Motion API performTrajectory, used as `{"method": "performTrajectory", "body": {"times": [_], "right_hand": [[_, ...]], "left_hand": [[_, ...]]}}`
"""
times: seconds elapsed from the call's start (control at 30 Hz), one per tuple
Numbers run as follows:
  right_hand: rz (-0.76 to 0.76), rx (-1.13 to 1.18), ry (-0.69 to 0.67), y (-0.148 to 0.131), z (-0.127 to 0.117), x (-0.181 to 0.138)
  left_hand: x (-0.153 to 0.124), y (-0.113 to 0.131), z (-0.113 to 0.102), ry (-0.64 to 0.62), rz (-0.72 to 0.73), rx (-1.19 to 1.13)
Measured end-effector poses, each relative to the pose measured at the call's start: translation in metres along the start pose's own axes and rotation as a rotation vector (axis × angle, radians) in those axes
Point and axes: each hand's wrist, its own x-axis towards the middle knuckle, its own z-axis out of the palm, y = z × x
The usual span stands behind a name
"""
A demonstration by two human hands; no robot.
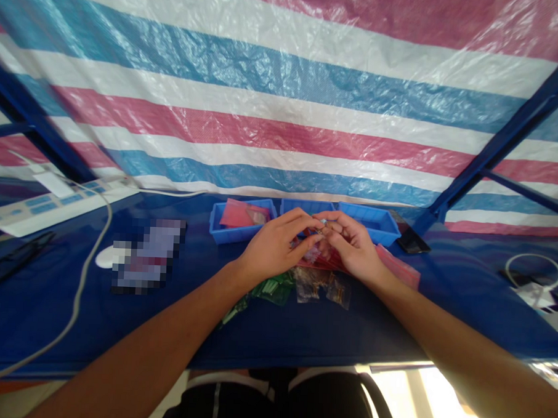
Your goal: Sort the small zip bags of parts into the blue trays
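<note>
Left grip (pixel 276 240), right grip (pixel 352 244) — a small piece (pixel 324 222) held between them.

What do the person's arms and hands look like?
The left forearm and right forearm are bare, with no sleeves, watch or bracelet showing. The left hand and right hand wear no gloves; I can't make out any rings.

I pinch a small piece (pixel 323 222) between the fingertips of my left hand (pixel 275 241) and right hand (pixel 355 244), too tiny to make out. Below my hands lie clear bags (pixel 313 292) and a green bag (pixel 275 289) on the blue table (pixel 329 340). Behind stand three blue trays (pixel 234 235), the left one holding a red packet (pixel 235 213). A dark phone (pixel 415 241) lies just beside the right tray.
</note>
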Motion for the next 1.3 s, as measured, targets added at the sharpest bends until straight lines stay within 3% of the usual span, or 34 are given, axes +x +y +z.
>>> {"method": "performTrajectory", "body": {"times": [0.27,0.53,0.87,1.0,1.13,1.3], "right_hand": [[-0.025,-0.028,0.031,-0.007,0.004,0.001],[-0.007,-0.050,0.029,-0.005,0.008,0.002],[0.048,-0.047,0.094,-0.005,0.005,0.004],[0.053,0.047,0.134,-0.007,0.002,0.007],[0.145,0.241,0.186,-0.011,0.002,0.008],[0.229,0.322,0.141,-0.012,0.003,0.006]], "left_hand": [[0.002,-0.002,-0.002,0.042,-0.031,-0.038],[0.001,0.004,0.002,0.082,-0.161,-0.121],[-0.001,0.000,0.005,0.127,-0.178,-0.105],[0.002,0.002,0.003,0.152,-0.107,0.006],[0.003,0.001,0.000,0.118,0.055,0.114],[0.001,-0.006,0.002,0.115,0.164,0.134]]}}
